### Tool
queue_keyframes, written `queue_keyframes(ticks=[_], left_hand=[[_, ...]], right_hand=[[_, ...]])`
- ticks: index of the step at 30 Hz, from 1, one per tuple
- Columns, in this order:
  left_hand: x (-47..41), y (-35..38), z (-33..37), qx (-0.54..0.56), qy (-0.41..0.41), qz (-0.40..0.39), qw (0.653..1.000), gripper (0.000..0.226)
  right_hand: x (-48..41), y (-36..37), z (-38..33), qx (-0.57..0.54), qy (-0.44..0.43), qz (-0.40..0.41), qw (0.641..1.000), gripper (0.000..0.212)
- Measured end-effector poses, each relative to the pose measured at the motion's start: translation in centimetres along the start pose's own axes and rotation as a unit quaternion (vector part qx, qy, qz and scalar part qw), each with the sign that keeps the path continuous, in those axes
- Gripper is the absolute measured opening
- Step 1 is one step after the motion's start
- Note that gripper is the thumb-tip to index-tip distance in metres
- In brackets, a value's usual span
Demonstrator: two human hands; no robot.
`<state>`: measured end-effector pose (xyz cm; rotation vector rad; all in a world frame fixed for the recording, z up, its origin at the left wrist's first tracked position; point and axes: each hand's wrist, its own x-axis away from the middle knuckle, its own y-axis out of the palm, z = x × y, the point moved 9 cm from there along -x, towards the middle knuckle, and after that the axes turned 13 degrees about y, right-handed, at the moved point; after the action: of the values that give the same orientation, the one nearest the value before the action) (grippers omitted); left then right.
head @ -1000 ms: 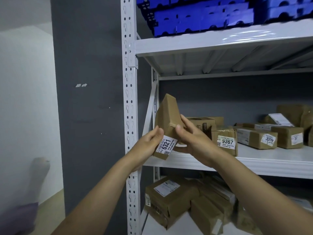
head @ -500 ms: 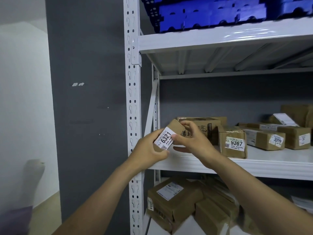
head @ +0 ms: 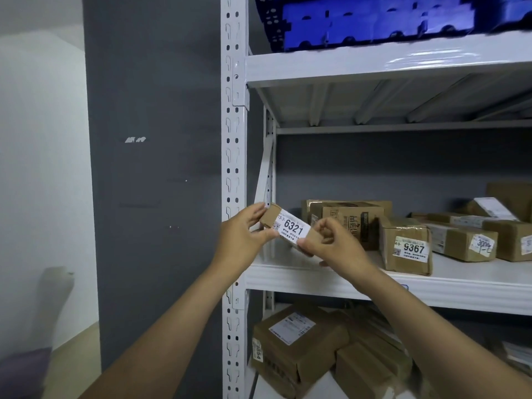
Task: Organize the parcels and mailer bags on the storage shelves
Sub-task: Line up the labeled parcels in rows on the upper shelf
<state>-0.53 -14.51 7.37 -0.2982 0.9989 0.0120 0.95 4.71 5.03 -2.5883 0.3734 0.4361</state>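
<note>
A small brown cardboard parcel (head: 290, 227) with a white label reading 6321 is held between both hands at the left end of the middle shelf (head: 331, 279). My left hand (head: 244, 237) grips its left end and my right hand (head: 331, 246) pinches its right end. The label faces me, and the parcel lies lengthwise just above the shelf board. To its right stands a brown parcel labelled 9367 (head: 406, 246), with a printed carton (head: 345, 218) behind.
More brown parcels (head: 466, 240) lie further right on the middle shelf. The shelf below holds several cardboard parcels (head: 299, 344). Blue plastic crates (head: 403, 18) sit on the top shelf. The white perforated upright (head: 233, 139) stands left of the parcel, with a dark grey wall behind.
The 6321 parcel was turned from standing on end to lying lengthwise and brought down towards the shelf's left end. Both hands stayed on it.
</note>
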Motion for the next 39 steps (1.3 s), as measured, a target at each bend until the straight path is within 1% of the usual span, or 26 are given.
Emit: queue_keyframes(ticks=[1,2,4,6,7,9,10,11,13,16,18,19,21,23,27,31,35,37,39], left_hand=[[-0.1,0.3,0.0,0.002,0.003,-0.016,1.000,0.061],[-0.1,0.8,-0.1,0.011,0.002,-0.041,0.999,0.057],[0.0,1.9,-0.1,0.010,0.010,-0.093,0.996,0.053],[-0.1,2.1,-0.1,-0.029,0.038,-0.114,0.992,0.050],[-0.2,2.0,-0.3,-0.041,0.046,-0.113,0.992,0.050],[-0.4,1.4,-0.6,-0.043,0.045,-0.106,0.992,0.051],[-0.5,1.1,-0.8,-0.051,0.048,-0.108,0.992,0.053],[-0.6,0.8,-0.9,-0.078,0.057,-0.112,0.989,0.055],[-0.6,0.1,-1.2,-0.163,0.092,-0.116,0.975,0.060],[-0.6,-1.5,-1.9,-0.301,0.125,-0.089,0.941,0.069],[-0.6,-2.5,-3.2,-0.375,0.103,-0.080,0.918,0.080],[-0.5,-2.7,-3.9,-0.393,0.086,-0.085,0.911,0.087],[-0.4,-2.8,-5.1,-0.394,0.058,-0.107,0.911,0.098],[-0.2,-2.6,-5.9,-0.370,0.037,-0.126,0.920,0.104],[0.0,-2.5,-6.2,-0.326,0.031,-0.128,0.936,0.106],[-0.1,-2.4,-6.0,-0.318,0.041,-0.124,0.939,0.104],[0.0,-2.2,-5.3,-0.330,0.049,-0.124,0.935,0.098],[-0.2,-2.1,-4.5,-0.358,0.064,-0.113,0.924,0.093],[-0.6,-1.7,-3.4,-0.393,0.102,-0.100,0.908,0.087]], right_hand=[[-0.1,0.4,0.0,0.036,-0.010,0.008,0.999,0.031],[-0.3,0.9,0.1,0.043,-0.017,0.005,0.999,0.032],[-0.5,2.3,0.0,0.008,-0.020,-0.024,0.999,0.034],[-0.5,3.4,-0.8,-0.008,-0.031,-0.034,0.999,0.037],[-0.5,3.8,-1.3,0.003,-0.046,-0.028,0.999,0.044],[-0.7,4.4,-2.2,0.050,-0.088,-0.015,0.995,0.068],[-1.0,4.8,-2.5,0.077,-0.102,-0.014,0.992,0.074],[-1.3,5.3,-2.7,0.108,-0.108,-0.015,0.988,0.074],[-2.2,5.9,-2.8,0.144,-0.106,-0.019,0.984,0.065],[-3.3,6.4,-3.3,0.135,-0.108,-0.018,0.985,0.053],[-3.6,6.9,-3.7,0.127,-0.122,-0.024,0.984,0.048],[-3.7,7.3,-3.9,0.122,-0.127,-0.028,0.984,0.047],[-4.0,8.3,-4.0,0.111,-0.127,-0.037,0.985,0.046],[-4.4,9.1,-4.0,0.108,-0.123,-0.038,0.986,0.047],[-5.3,9.9,-3.9,0.117,-0.118,-0.020,0.986,0.046],[-5.5,10.3,-3.7,0.117,-0.108,-0.023,0.987,0.047],[-4.9,9.8,-3.7,0.132,-0.103,-0.024,0.986,0.059],[-4.2,8.7,-3.9,0.151,-0.104,-0.011,0.983,0.066],[-3.5,7.0,-4.0,0.191,-0.105,0.007,0.976,0.068]])
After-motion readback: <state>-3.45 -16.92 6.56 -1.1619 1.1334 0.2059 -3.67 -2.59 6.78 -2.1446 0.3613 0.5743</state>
